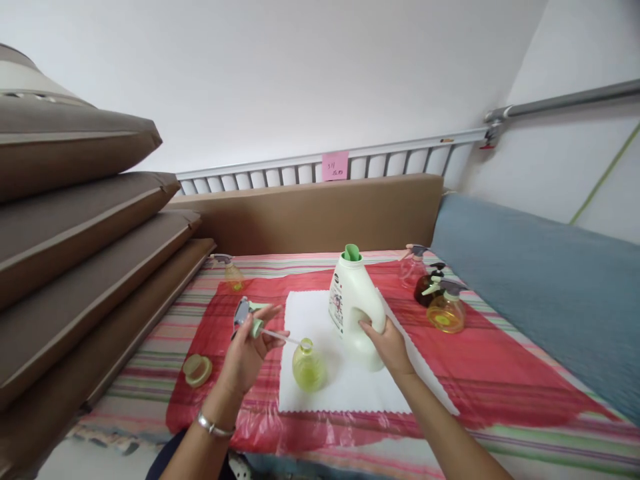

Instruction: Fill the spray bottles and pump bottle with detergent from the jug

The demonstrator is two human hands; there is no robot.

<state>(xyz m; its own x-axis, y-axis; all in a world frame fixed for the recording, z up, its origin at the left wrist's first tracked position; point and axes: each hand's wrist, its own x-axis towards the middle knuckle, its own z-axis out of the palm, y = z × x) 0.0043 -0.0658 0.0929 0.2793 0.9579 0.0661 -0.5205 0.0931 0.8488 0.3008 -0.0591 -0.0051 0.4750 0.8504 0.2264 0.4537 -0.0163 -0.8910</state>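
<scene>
My left hand grips a grey and pale green spray head, its thin clear tube slanting right toward the neck of a round yellow-green bottle. The tube's tip is close to the bottle mouth; whether it is inside I cannot tell. That bottle stands on a white cloth with liquid in its lower part. Just right of it, my right hand is wrapped round the handle of a pale green detergent jug. The jug is nearly upright, its cap off and a green pouring spout showing at the top.
A round yellowish cap lies at the left on red plastic sheeting. One spray bottle stands at the back left. On the right are an amber spray bottle, a dark pump bottle and a clear spray bottle. Stacked cushions flank the left.
</scene>
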